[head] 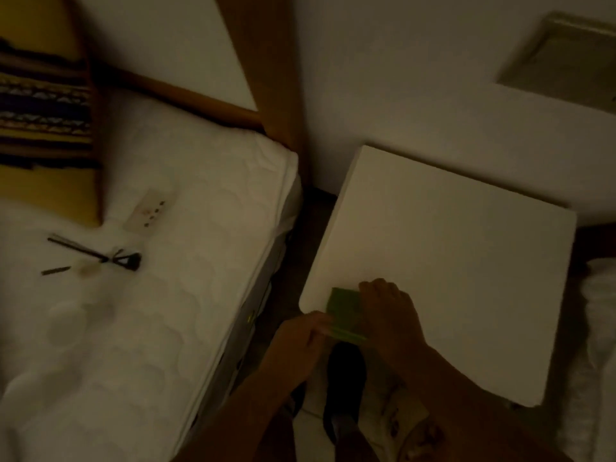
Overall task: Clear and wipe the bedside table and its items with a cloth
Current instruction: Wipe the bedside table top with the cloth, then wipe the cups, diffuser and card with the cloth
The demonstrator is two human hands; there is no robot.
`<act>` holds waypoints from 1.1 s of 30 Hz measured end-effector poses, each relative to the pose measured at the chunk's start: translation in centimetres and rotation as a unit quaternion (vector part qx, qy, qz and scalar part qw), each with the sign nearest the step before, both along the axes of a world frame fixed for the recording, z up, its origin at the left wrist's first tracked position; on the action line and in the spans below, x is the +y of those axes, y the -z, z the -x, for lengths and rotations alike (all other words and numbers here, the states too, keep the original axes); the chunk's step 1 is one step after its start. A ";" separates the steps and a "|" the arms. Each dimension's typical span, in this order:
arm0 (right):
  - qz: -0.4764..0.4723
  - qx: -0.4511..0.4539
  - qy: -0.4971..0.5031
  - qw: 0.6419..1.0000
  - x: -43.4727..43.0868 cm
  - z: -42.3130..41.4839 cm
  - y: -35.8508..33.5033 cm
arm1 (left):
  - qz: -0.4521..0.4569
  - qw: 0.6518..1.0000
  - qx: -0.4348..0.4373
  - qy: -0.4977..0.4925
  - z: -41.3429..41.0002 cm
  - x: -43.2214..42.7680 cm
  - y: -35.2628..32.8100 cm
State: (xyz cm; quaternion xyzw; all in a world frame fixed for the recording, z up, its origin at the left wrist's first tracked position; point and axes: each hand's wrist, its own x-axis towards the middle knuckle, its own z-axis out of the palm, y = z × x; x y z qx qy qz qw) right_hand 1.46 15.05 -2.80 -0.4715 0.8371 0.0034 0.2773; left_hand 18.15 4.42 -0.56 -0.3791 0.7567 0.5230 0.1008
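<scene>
The white bedside table (450, 261) fills the right half of the dim head view, its top bare. A folded green cloth (343, 308) lies over the table's near left corner and hangs past the edge. My right hand (388, 310) presses flat on the cloth. My left hand (300, 345) pinches the cloth's hanging lower edge just off the table. On the white mattress (150, 311) to the left lie a white remote (148, 211), a black makeup brush (100, 255), a small dark stick (55, 271) and a pale round item (88, 270).
A wooden bedpost (273, 78) stands between the bed and the table. A striped pillow (43, 105) rests at the head of the bed. A dark gap of floor (286, 261) separates mattress and table. White fabric (596, 328) lies at the right edge.
</scene>
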 end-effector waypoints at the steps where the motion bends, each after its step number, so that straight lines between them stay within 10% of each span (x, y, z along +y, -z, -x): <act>1: -0.017 0.003 -0.011 1.000 0.1 -0.1 0.1 | -0.004 0.998 -0.009 -0.058 -0.8 -0.5 -0.2; 12: -0.036 -0.087 0.025 0.995 -2.4 -3.3 0.2 | -0.013 0.933 -0.092 -0.349 -17.4 -3.6 -0.5; 21: -0.079 -0.294 0.021 0.952 -11.2 -22.4 -3.4 | -0.023 0.908 -0.017 -0.418 -26.0 -2.0 -1.4; 33: -0.016 -0.375 -0.111 0.920 -17.5 -40.2 -6.5 | -0.084 0.791 0.057 -0.604 -37.3 -3.0 -3.0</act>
